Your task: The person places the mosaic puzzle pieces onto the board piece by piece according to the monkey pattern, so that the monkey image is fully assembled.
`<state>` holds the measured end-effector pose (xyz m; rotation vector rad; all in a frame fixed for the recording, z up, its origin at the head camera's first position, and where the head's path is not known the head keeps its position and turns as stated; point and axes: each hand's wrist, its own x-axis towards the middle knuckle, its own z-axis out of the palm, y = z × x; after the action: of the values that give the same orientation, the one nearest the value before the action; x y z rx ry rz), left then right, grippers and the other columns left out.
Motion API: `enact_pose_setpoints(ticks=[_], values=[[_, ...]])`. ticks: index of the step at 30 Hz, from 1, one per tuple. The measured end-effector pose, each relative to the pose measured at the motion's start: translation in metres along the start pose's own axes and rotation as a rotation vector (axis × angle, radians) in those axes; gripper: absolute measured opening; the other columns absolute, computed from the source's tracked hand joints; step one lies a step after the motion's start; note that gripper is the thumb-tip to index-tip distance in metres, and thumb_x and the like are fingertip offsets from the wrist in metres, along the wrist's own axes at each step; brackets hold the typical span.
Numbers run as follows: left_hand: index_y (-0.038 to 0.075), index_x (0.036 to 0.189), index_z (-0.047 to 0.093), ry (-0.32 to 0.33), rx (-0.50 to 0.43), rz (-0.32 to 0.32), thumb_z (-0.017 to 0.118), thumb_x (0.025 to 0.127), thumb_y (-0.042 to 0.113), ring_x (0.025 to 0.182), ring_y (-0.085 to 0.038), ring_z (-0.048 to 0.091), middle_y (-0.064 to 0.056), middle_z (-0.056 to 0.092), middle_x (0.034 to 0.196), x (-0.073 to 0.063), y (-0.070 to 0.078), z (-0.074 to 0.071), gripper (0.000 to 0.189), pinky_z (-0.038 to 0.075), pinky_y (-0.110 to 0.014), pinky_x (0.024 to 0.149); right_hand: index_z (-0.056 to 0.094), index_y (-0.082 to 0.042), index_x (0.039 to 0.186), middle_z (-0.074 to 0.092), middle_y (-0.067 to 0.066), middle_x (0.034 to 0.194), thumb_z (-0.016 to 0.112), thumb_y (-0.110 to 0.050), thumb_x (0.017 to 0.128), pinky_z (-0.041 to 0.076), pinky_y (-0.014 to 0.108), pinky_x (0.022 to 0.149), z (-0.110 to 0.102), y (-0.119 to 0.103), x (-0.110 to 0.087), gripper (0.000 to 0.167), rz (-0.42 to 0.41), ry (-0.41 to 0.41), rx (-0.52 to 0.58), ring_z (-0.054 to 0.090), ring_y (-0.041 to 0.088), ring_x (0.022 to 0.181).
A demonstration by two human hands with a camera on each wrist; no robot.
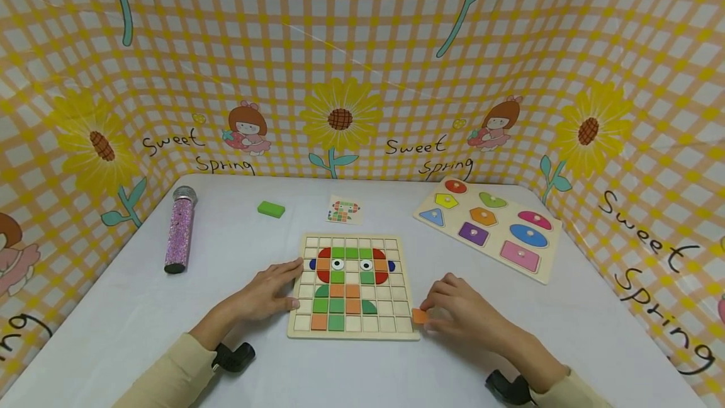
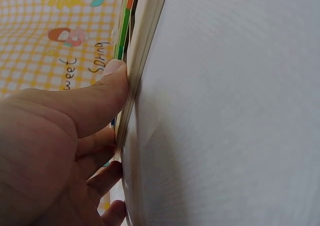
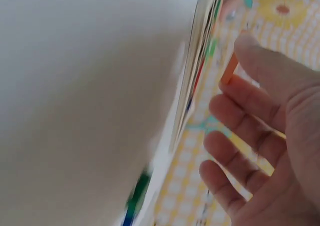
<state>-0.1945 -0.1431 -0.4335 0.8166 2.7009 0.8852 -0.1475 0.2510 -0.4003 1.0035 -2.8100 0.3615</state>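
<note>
A square wooden grid board (image 1: 391,311) lies in the middle of the table, partly filled with coloured tiles that form a face and the body under it. My left hand (image 1: 263,291) rests at the board's left edge, its thumb and fingertips touching the side; the left wrist view shows the thumb (image 2: 112,78) against the rim. My right hand (image 1: 467,310) is beside the board's lower right corner and pinches an orange square tile (image 1: 420,316) between thumb and index finger. In the right wrist view the orange tile (image 3: 229,67) appears edge-on, the other fingers loosely bent.
A small pattern card (image 1: 343,210) lies behind the board, with a green block (image 1: 271,209) to its left. A glittery pink microphone (image 1: 180,232) lies at the left. Back right is a knobbed shape puzzle (image 1: 493,232). A checked cloth (image 1: 362,49) surrounds the table.
</note>
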Motion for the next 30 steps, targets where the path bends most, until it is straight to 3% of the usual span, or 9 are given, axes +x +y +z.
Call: enact_pose_setpoints(ticks=[5, 13, 21, 30], values=[[-0.003, 0.144, 0.033, 0.004, 0.013, 0.004, 0.064, 0.089, 0.030, 0.140, -0.040, 0.025, -0.017, 0.025, 0.155, 0.000, 0.000, 0.000, 0.072, 0.023, -0.061, 0.107, 0.072, -0.020, 0.091, 0.064, -0.012, 0.091, 0.077, -0.034, 0.075, 0.043, 0.029, 0.080, 0.013, -0.021, 0.021, 0.022, -0.063, 0.035, -0.041, 0.045, 0.007, 0.090], [-0.003, 0.144, 0.033, 0.004, 0.002, 0.001, 0.064, 0.089, 0.029, 0.140, -0.041, 0.026, -0.017, 0.025, 0.155, -0.001, 0.001, -0.001, 0.071, 0.023, -0.061, 0.108, 0.073, -0.020, 0.090, 0.065, -0.009, 0.090, 0.077, -0.034, 0.075, 0.042, 0.029, 0.079, 0.026, -0.051, 0.044, 0.021, -0.084, 0.024, -0.054, 0.045, 0.009, 0.088], [-0.003, 0.144, 0.033, 0.008, -0.002, 0.002, 0.065, 0.089, 0.028, 0.140, -0.041, 0.025, -0.017, 0.025, 0.156, 0.000, -0.001, 0.001, 0.071, 0.022, -0.061, 0.108, 0.072, -0.021, 0.086, 0.061, -0.009, 0.086, 0.077, -0.041, 0.073, 0.038, 0.027, 0.075, 0.036, -0.068, 0.057, 0.024, -0.159, 0.056, -0.186, 0.044, 0.012, 0.086], [-0.004, 0.143, 0.034, 0.019, 0.001, 0.010, 0.065, 0.088, 0.027, 0.139, -0.041, 0.026, -0.018, 0.026, 0.155, -0.001, 0.000, 0.001, 0.070, 0.023, -0.061, 0.108, 0.072, -0.020, 0.085, 0.061, -0.008, 0.084, 0.076, -0.037, 0.075, 0.038, 0.029, 0.076, 0.041, -0.078, 0.064, 0.020, -0.161, 0.056, -0.203, 0.044, 0.013, 0.086]])
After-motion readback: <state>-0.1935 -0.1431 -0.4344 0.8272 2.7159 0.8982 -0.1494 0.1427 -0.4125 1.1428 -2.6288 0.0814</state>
